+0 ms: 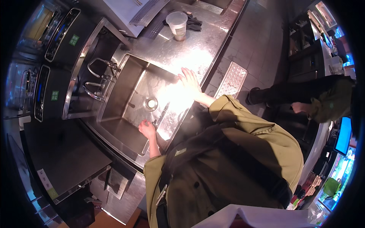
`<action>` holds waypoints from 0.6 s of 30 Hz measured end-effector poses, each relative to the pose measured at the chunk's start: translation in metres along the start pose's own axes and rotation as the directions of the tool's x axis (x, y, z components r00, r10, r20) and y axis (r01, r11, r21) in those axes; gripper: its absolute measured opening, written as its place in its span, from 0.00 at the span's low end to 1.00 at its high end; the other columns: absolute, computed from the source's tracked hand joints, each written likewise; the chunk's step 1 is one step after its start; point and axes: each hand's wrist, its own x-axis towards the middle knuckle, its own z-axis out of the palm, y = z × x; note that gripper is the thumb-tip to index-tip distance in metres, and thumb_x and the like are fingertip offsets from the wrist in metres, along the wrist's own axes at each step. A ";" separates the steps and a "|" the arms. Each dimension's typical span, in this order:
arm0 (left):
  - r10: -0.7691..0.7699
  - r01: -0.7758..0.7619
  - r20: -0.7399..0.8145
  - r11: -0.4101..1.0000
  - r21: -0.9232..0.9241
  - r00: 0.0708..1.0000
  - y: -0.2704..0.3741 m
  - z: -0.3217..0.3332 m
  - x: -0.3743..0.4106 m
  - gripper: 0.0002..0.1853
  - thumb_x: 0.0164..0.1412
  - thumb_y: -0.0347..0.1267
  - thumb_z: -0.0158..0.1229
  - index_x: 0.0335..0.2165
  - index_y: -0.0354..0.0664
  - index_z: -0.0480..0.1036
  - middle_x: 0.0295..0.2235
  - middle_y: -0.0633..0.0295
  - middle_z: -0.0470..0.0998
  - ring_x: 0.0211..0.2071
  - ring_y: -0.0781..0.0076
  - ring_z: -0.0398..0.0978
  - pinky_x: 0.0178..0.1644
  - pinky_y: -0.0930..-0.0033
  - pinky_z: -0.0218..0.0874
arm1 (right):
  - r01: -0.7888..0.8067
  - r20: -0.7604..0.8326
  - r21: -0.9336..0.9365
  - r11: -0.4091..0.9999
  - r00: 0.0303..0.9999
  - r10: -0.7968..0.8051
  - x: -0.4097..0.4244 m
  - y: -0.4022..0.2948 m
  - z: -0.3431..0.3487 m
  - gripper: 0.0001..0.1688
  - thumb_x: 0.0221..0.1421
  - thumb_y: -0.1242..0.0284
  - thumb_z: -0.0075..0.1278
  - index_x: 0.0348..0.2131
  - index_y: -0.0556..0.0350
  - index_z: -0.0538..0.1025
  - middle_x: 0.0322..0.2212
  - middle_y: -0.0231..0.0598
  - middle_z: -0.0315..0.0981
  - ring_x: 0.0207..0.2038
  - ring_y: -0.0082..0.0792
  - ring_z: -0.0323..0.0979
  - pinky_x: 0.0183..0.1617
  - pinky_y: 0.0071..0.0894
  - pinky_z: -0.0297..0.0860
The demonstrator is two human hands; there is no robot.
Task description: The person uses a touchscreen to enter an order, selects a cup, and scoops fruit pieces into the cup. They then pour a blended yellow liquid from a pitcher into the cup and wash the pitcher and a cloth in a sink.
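Note:
My left hand [147, 128] hovers over the near side of a stainless steel sink [114, 114], its fingers loosely curled and nothing visible in it. By the sink's right front corner is my right hand [190, 85], palm down with fingers spread. Strong glare washes out part of it, and I cannot tell whether it touches the steel. A round drain [150, 103] sits in the basin floor. Chrome taps [98, 68] rise behind the basin. On the steel counter [159, 54] to the right stands a clear plastic cup [177, 27] with a label, beside a dark cloth [195, 24].
Black machines with control panels [42, 94] line the back left. A black-topped unit [68, 154] adjoins the sink's left side. Behind me to the right, another person's legs [285, 91] and hand [300, 107] show near a metal floor plate [231, 78].

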 end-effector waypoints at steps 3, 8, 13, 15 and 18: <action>-0.019 0.022 0.080 0.999 -0.036 0.997 -0.011 0.001 0.002 0.12 0.45 0.31 0.50 0.32 0.40 0.71 0.35 0.50 0.69 0.42 0.54 0.63 0.49 0.60 0.51 | -0.022 0.024 0.005 1.000 0.999 0.022 -0.002 -0.003 0.002 0.26 0.40 0.75 0.46 0.43 0.61 0.62 0.49 0.51 0.51 0.53 0.47 0.50 0.58 0.50 0.44; -0.060 0.093 0.170 0.977 -0.193 0.984 -0.022 0.012 0.012 0.12 0.46 0.32 0.50 0.31 0.39 0.72 0.34 0.50 0.71 0.39 0.55 0.66 0.45 0.61 0.55 | -0.012 0.042 -0.061 0.998 0.999 0.015 -0.003 0.006 0.009 0.23 0.41 0.74 0.45 0.41 0.60 0.63 0.45 0.49 0.56 0.51 0.44 0.53 0.57 0.50 0.45; -0.112 0.155 0.185 0.960 -0.235 0.976 -0.019 0.007 0.009 0.12 0.46 0.32 0.50 0.31 0.38 0.72 0.33 0.50 0.72 0.37 0.55 0.68 0.43 0.62 0.58 | -0.019 0.066 -0.049 0.999 0.998 0.022 -0.002 0.003 0.010 0.21 0.42 0.73 0.44 0.40 0.59 0.64 0.45 0.47 0.56 0.52 0.42 0.52 0.57 0.49 0.45; -0.128 0.169 0.174 0.954 -0.247 0.976 -0.023 0.010 0.008 0.12 0.46 0.32 0.50 0.31 0.37 0.72 0.33 0.50 0.72 0.38 0.55 0.68 0.43 0.62 0.58 | -0.039 0.091 -0.026 0.999 0.995 0.041 -0.002 0.003 0.009 0.21 0.43 0.73 0.44 0.40 0.59 0.64 0.45 0.47 0.56 0.52 0.42 0.52 0.57 0.48 0.44; -0.151 0.192 0.172 0.948 -0.253 0.973 -0.022 0.009 0.009 0.12 0.46 0.32 0.50 0.31 0.37 0.72 0.34 0.49 0.71 0.38 0.54 0.68 0.43 0.62 0.57 | -0.045 0.094 -0.016 0.999 0.995 0.046 -0.002 0.005 0.009 0.21 0.44 0.72 0.44 0.40 0.59 0.64 0.45 0.46 0.56 0.52 0.41 0.52 0.58 0.48 0.43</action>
